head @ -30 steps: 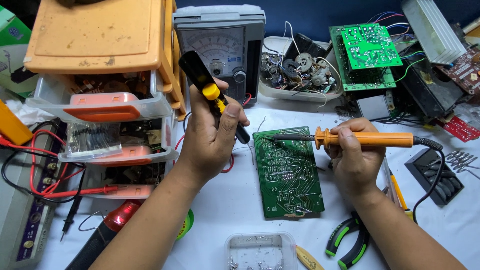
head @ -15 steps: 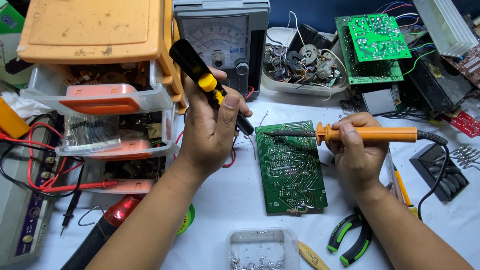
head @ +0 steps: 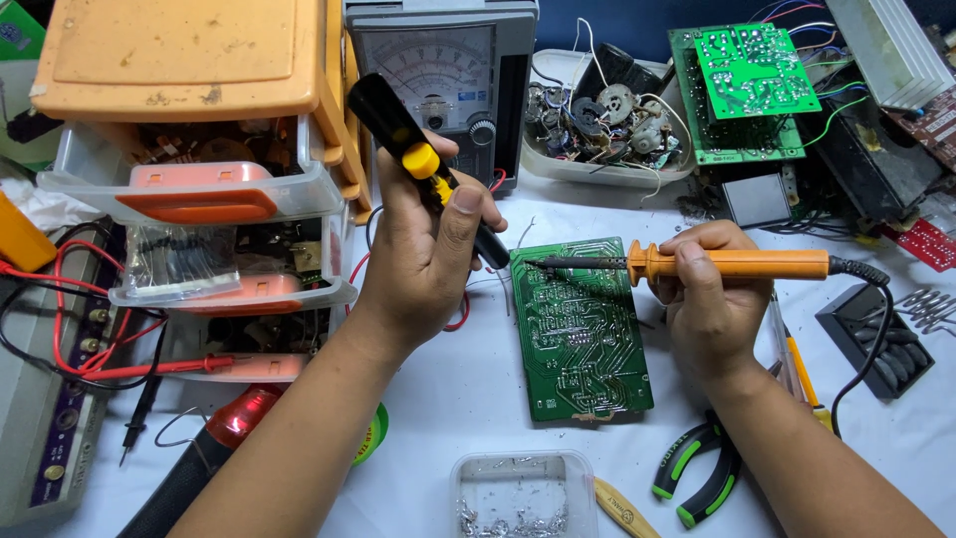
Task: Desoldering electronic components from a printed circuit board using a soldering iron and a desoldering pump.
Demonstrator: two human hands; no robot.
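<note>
— Where's the green circuit board (head: 583,329)?

— Flat on the white bench top (head: 448,399), solder side up, between the two hands. The soldering iron (head: 697,264) lies level over its top edge, tip resting near the upper left corner.

— Who holds the iron?

— The right hand (head: 707,299), fingers curled tight around the orange handle. The left hand (head: 423,249) is wrapped around a black and yellow desoldering pump (head: 423,164), thumb pressed on its barrel, nozzle slanting down toward the board's corner.

— And round about?

— An analog multimeter (head: 438,60) behind, an orange drawer cabinet (head: 189,130) at left, green-handled pliers (head: 702,473) at lower right, a clear box of solder scraps (head: 518,498) in front.
</note>
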